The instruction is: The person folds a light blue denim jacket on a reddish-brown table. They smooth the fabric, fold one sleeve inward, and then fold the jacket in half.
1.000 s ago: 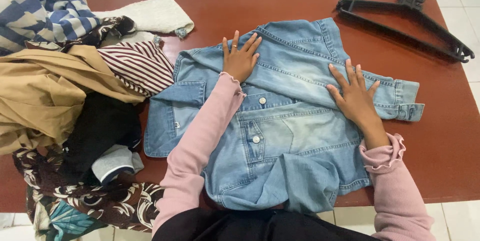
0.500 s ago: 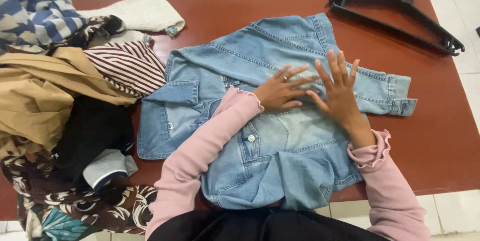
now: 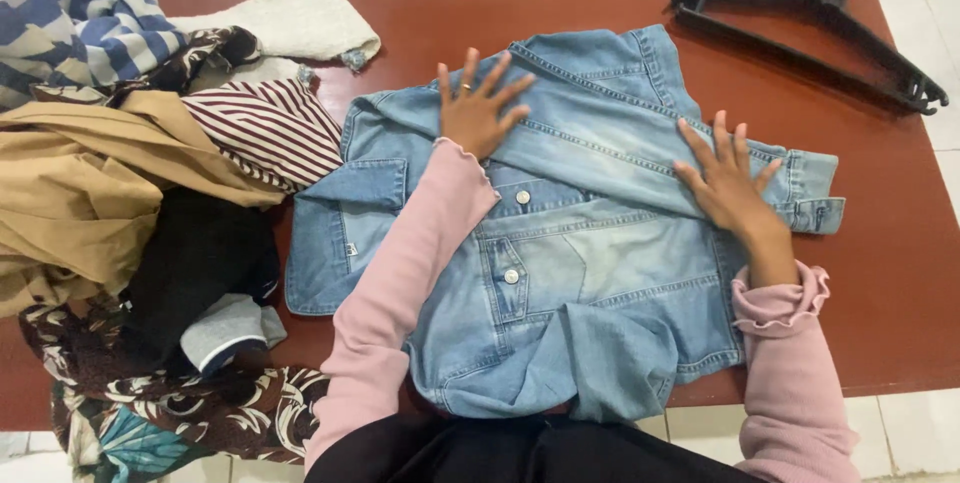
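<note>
both grips flat, fingers apart: left hand (image 3: 478,111), right hand (image 3: 730,183) on faded light-blue denim jacket (image 3: 590,273)

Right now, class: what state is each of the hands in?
Left hand: open, flat on the jacket.
Right hand: open, flat on its sleeve.

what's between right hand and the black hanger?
Head view: the denim jacket's sleeve cuff, then bare red-brown table up to the hanger; right hand rests on the sleeve.
</note>
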